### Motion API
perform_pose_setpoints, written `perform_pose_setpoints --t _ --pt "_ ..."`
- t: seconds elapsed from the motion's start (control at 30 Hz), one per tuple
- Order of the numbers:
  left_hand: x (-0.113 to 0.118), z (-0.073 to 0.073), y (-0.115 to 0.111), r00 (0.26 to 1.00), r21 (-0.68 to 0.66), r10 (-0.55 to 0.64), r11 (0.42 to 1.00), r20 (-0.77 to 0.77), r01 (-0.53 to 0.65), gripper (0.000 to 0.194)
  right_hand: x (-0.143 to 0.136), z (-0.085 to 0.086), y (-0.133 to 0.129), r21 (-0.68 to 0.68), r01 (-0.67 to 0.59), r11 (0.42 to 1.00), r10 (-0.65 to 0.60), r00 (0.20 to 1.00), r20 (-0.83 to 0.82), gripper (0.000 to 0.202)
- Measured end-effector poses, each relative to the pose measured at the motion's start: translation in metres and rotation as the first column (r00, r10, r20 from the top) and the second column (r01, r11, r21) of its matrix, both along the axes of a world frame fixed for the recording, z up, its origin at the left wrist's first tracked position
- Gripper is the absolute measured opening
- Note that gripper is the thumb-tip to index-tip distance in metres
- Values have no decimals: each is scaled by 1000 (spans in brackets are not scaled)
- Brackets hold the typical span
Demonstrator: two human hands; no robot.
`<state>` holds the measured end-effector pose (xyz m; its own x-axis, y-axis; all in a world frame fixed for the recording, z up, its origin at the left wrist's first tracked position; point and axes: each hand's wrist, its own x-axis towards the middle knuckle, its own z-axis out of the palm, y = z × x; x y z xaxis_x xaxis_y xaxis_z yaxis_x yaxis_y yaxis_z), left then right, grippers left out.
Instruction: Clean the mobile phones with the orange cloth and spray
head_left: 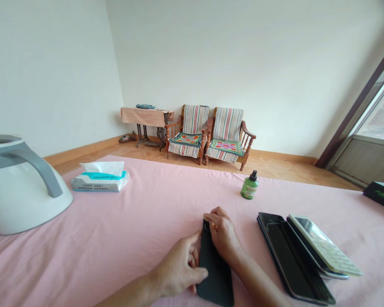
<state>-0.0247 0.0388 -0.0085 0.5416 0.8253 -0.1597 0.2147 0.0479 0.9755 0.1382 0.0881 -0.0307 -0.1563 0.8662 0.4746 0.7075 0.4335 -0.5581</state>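
A black phone point(215, 273), its dark back facing up with a round camera ring near the top, lies at a slant over the pink cloth. My left hand point(179, 266) grips it from the left side, thumb on the back and fingers curled at the edge. At the upper end, my right hand point(223, 232) is closed with thumb and fingers pinching the phone's top corner; the fingertips partly cover that corner. Right of my hands lie a dark phone point(294, 258) with its screen up and a pale keypad phone point(323, 245) resting on another device.
A pink cloth point(156, 187) covers the surface. On it stand a white and grey kettle-like appliance point(25, 192), a tissue pack point(99, 179), a green spray bottle point(249, 186) and a black box point(382, 194). Beyond are two wooden armchairs point(227, 128) and a cloth-covered sewing table point(144, 116).
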Motion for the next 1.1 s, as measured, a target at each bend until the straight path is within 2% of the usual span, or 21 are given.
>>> perform_pose_setpoints --t 0.23,0.4,0.5,0.6,0.7,0.77,0.93,1.0,1.1 --pt "0 -1 0 1000 -15 -13 1000 1 13 89 27 1 -3 -25 135 991 -134 990 47 30" --pt "0 -1 0 1000 -23 15 1000 -9 -15 89 17 0 -10 -21 50 999 -49 997 53 32" --pt "0 -5 0 999 -33 35 999 -2 -35 89 9 0 -31 -33 -18 999 19 999 30 32" --pt "0 -9 0 999 -44 46 998 10 -46 91 8 1 -59 -79 -143 987 139 988 -63 33" --pt "-2 -8 1 1000 -42 22 999 5 -22 94 9 4 -76 -99 -246 964 241 969 -56 31" --pt "-5 -4 2 1000 -47 -27 999 -3 26 99 10 6 -74 -108 -237 965 232 971 -55 32" --pt "-11 11 4 980 -99 -200 975 -5 198 104 7 10 -52 -79 -102 992 96 993 -73 34" --pt "-11 14 1 975 -95 -218 972 -32 214 108 6 10 -53 -75 -112 991 105 990 -91 33" --pt "-8 14 -7 974 -17 -177 984 -141 176 115 7 9 -68 -93 -185 978 175 979 -105 32"
